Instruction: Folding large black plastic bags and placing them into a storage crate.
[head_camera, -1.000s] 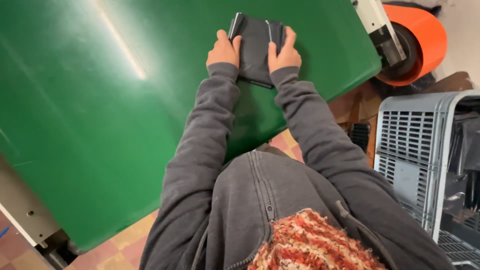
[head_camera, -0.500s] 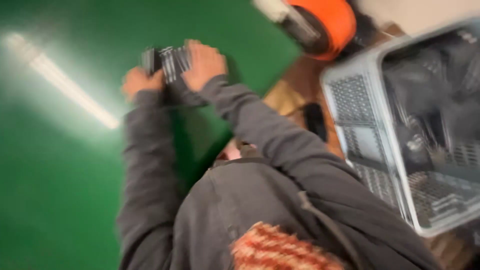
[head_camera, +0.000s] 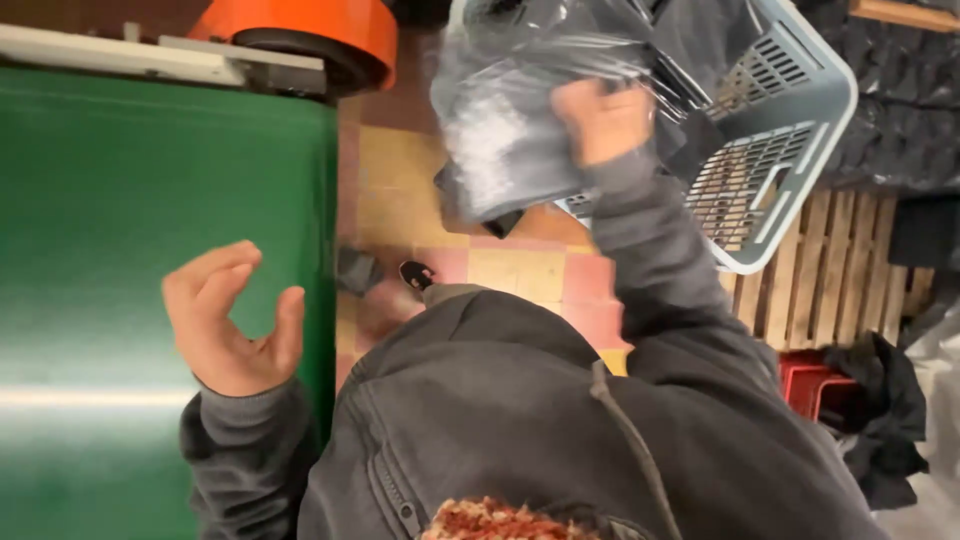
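Head view: bag (head_camera: 520, 130) blurred, contents unclear, top edge cut off by frame. Right hand (head_camera: 603, 122) grip closed on bag, held above floor beside grey basket (head_camera: 790, 150). Bag's long axis roughly vertical in frame, hard to tell. Left hand (head_camera: 228, 320) grip open, empty, over green table (head_camera: 130, 250).
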